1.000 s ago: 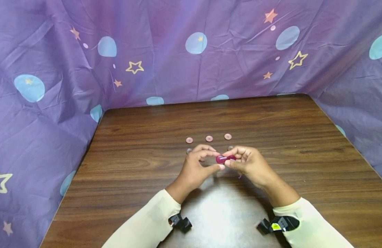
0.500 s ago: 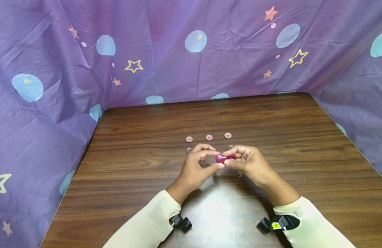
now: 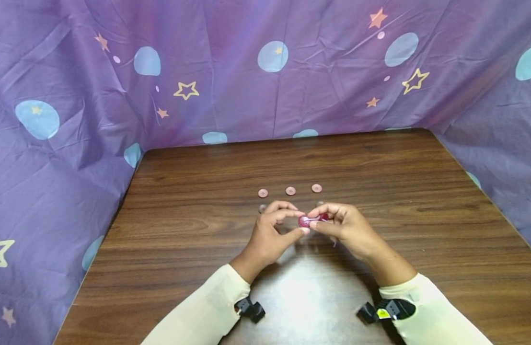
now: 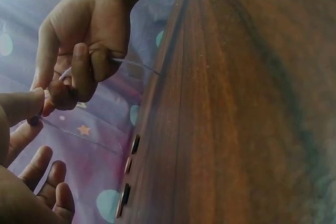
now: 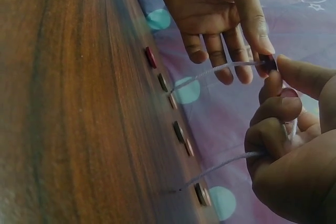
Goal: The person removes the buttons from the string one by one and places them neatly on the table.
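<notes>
My left hand (image 3: 276,230) pinches a magenta button (image 3: 303,221) by its edge between thumb and fingertips. A pale lilac string (image 5: 220,67) runs from that button and hangs down. Close beside it, my right hand (image 3: 345,225) holds the string, its thumb and forefinger tips right at the button. A second magenta button (image 5: 289,93) sits within the right hand's curled fingers, partly hidden. More string comes out below these fingers in the right wrist view. Both hands are raised above the wooden table (image 3: 196,258), fingertips nearly meeting.
Three pink buttons (image 3: 290,191) lie in a row behind the hands. Greyish buttons (image 3: 262,208) lie nearer, partly covered by the hands. The right wrist view also shows a red button (image 5: 151,57) on the table. A purple patterned cloth (image 3: 231,72) hangs around the table.
The magenta button in my left hand has turned its face more toward the head camera, and pale string now shows across it toward the right hand. Both hands stay almost in place.
</notes>
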